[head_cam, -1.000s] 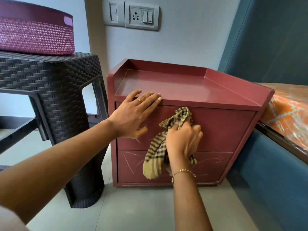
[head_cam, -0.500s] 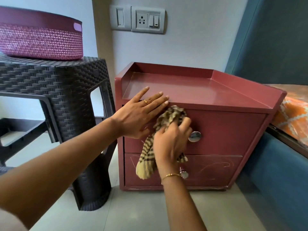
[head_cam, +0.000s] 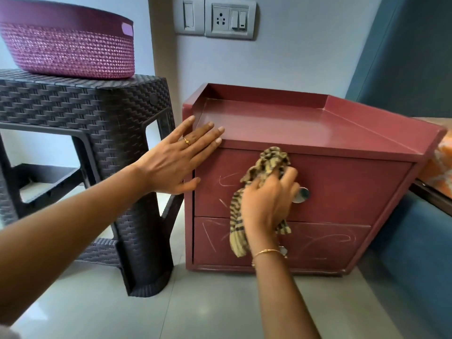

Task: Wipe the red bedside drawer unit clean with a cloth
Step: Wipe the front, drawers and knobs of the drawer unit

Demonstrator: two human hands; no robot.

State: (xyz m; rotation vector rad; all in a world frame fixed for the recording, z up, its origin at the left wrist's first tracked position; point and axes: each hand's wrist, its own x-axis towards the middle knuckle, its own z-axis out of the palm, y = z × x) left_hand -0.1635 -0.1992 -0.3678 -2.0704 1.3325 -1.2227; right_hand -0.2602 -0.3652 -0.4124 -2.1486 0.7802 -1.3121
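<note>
The red bedside drawer unit [head_cam: 342, 192] stands on the floor against the wall, with two drawers and pale scratch marks on both fronts. My right hand [head_cam: 267, 204] presses a striped yellow-brown cloth [head_cam: 266, 165] against the upper drawer front, just left of its round metal knob [head_cam: 302, 195]. The cloth's tail hangs down over the lower drawer. My left hand [head_cam: 176, 157] lies flat with fingers spread on the unit's top front left corner. The lower drawer's knob [head_cam: 283, 250] is mostly hidden behind my right wrist.
A dark woven-pattern plastic stool [head_cam: 85, 111] stands close to the left of the unit, with a purple basket [head_cam: 68, 47] on top. A blue bed frame [head_cam: 413, 241] with orange bedding [head_cam: 440, 165] borders the right. Wall switches [head_cam: 215, 18] are above.
My right hand has wiped the cloth leftward and then back toward the middle of the upper drawer front. My left hand slid from the front edge to the left corner. The view shifted.
</note>
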